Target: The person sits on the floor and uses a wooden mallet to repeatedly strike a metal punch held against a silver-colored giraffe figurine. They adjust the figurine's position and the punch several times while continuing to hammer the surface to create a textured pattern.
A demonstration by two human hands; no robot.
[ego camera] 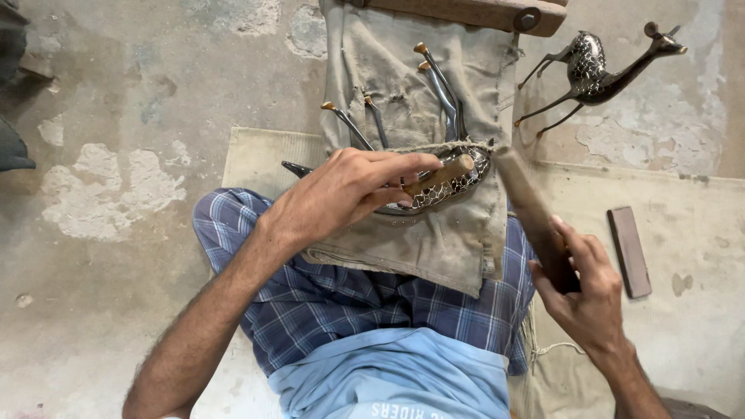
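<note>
My left hand (341,190) grips a short wooden-handled chisel (441,175), its tip set against a dark metal deer figurine (454,185) with a patterned body. The figurine lies on its side on a worn canvas cloth (434,240) over my lap, tied down by a cord, its legs (442,85) pointing away from me. My right hand (586,291) is closed around a wooden stick (528,209), raised and blurred just right of the chisel's end.
A second, similar deer figurine (597,74) lies on the concrete floor at the upper right. A dark rectangular block (628,250) rests on a beige mat (698,256) to my right. A wooden beam with a bolt (497,14) crosses the top.
</note>
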